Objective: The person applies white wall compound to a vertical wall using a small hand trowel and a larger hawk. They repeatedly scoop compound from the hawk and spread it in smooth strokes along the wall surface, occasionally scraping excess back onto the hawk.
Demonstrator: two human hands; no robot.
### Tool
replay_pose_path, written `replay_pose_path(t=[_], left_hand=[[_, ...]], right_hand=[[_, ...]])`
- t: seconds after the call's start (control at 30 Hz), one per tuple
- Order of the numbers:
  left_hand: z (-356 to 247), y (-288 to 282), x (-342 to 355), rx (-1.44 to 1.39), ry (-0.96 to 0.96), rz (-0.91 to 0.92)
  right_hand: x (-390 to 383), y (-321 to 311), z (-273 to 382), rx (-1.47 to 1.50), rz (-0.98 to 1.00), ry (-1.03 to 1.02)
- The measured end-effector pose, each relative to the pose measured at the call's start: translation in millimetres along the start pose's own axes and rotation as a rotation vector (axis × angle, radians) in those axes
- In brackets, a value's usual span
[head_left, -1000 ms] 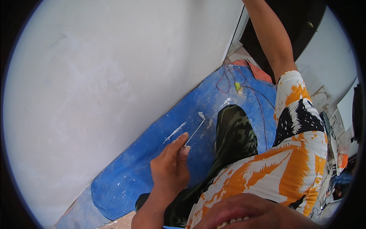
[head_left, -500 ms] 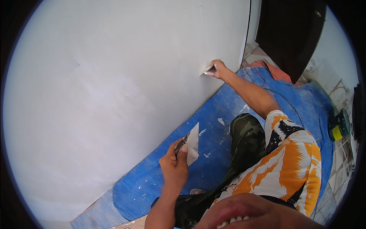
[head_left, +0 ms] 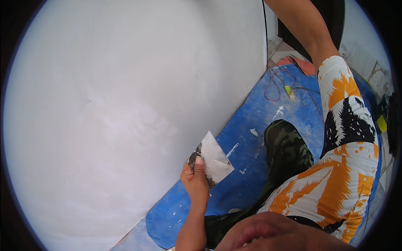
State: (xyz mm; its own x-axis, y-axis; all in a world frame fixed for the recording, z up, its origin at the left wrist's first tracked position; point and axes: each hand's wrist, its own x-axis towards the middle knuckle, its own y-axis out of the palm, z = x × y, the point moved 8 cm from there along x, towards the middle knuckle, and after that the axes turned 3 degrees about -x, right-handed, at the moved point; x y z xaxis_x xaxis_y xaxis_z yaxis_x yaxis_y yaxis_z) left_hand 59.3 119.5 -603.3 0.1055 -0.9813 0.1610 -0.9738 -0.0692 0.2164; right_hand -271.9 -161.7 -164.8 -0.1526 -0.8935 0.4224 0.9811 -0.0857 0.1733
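My left hand [head_left: 195, 179] is closed round the dark handle edge of a wide putty knife [head_left: 215, 157], thumb on top. White putty coats its blade, with a small lump near the middle. The knife is in front of the lower part of a white wall [head_left: 125, 104], above the floor sheet. My right arm [head_left: 307, 27] stretches up along the wall's right side and out past the upper edge. Its hand is out of sight, so what it holds is hidden.
A blue sheet [head_left: 234, 184] with white splatters covers the floor along the wall. On it lie a thin red cable [head_left: 271, 99] and a yellow-green piece [head_left: 287, 90]. My bent knee [head_left: 284, 136] is close by. A dark door [head_left: 289, 31] stands beyond the wall's edge.
My right hand, which was low on the wall with a putty knife, has risen out of view. The left hand's knife has turned, showing more of its coated face.
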Motion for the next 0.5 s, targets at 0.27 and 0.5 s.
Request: replay_pose_path(t=[0.27,0.5], left_hand=[[15.6,-27.0,34.4,-0.771,-0.422,-0.129],[-9.9,-48.3,36.0,-1.019,-0.435,-0.097]], right_hand=[[-382.0,99.6,-126.1,-0.46,0.932,-1.098],[-337.6,50.4,-278.2,-0.9,0.95,-0.278]])
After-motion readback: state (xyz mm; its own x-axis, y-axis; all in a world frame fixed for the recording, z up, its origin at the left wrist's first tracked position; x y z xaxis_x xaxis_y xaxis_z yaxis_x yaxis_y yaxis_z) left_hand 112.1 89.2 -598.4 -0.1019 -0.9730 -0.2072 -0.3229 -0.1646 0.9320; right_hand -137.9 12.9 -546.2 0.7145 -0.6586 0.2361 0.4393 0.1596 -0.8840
